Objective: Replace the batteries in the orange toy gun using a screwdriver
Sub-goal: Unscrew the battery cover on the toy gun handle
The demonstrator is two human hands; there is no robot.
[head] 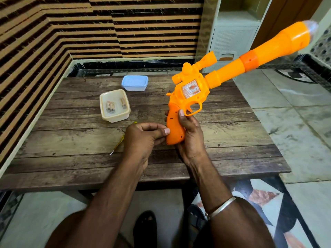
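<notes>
The orange toy gun (211,81) is held above the wooden table (75,140), barrel pointing up and to the right. My right hand (189,133) grips its handle from the right side, index finger lying near the trigger guard. My left hand (143,136) is curled, its thumb pressing on the left side of the handle. A yellow-handled screwdriver (119,142) lies on the table just left of my left hand, partly hidden by it. An open cream container (115,106) holds a few batteries (111,106).
A closed blue-lidded box (134,83) stands behind the cream container. A striped wall runs along the table's left and back. A white drawer unit (231,42) stands at the back right. Tiled floor lies to the right; my sandalled feet show under the table's near edge.
</notes>
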